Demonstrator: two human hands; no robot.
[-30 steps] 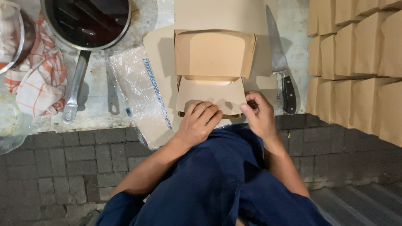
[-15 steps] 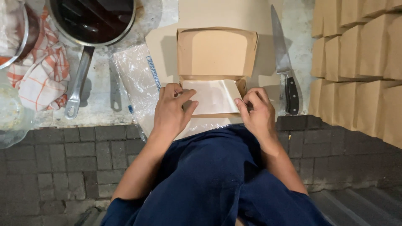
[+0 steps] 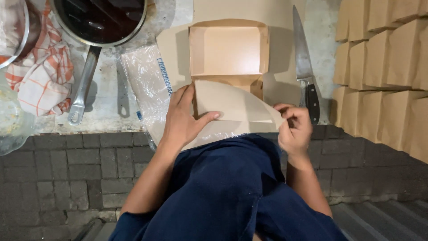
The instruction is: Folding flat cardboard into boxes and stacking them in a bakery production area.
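An open brown cardboard box (image 3: 228,50) lies on a concrete counter in front of me, its lid folded back. A sheet of translucent paper (image 3: 234,106) covers the box's near compartment. My left hand (image 3: 183,120) lies flat on the sheet's left side, thumb stretched over it. My right hand (image 3: 295,127) pinches the sheet's right corner and lifts it. Beneath them lies a flat brown cardboard sheet (image 3: 171,49).
A kitchen knife (image 3: 305,71) lies right of the box. Stacked folded cardboard boxes (image 3: 383,67) fill the right side. A dark frying pan (image 3: 100,20), a checked cloth (image 3: 38,76), a clear plastic bag (image 3: 147,85) and a glass bowl (image 3: 11,120) lie at left.
The paper sheet went from folded and pressed under both hands to spread out. My left hand slid left onto it, and my right hand pulled its right corner out and down.
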